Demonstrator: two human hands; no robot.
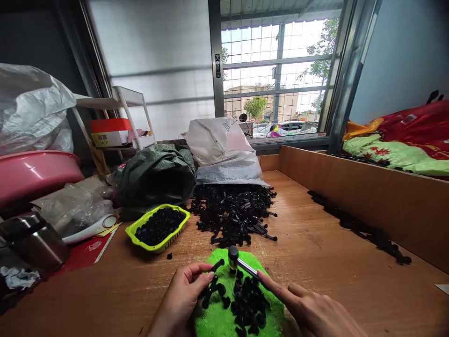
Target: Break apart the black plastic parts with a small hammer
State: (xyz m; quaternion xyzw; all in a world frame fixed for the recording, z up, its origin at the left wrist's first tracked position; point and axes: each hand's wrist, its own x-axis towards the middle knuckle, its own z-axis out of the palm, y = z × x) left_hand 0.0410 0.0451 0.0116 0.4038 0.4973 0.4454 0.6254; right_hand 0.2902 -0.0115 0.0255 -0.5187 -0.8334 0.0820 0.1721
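My left hand [184, 292] pinches a small black plastic part [212, 281] by its thumb and fingers over a bright green fuzzy mat [219, 323]. My right hand [308, 306] holds a small hammer [238, 262] with a black head and a metal handle, its head resting at the mat's far edge. Several small black parts [247, 304] lie heaped on the mat between the two hands.
A large pile of black parts [233, 210] spills from a white woven sack [224, 150]. A yellow-green tray [157, 228] of black caps sits left. More black parts [358, 224] lie along the wooden side wall [368, 192]. A pink basin [33, 173] and bags crowd the left.
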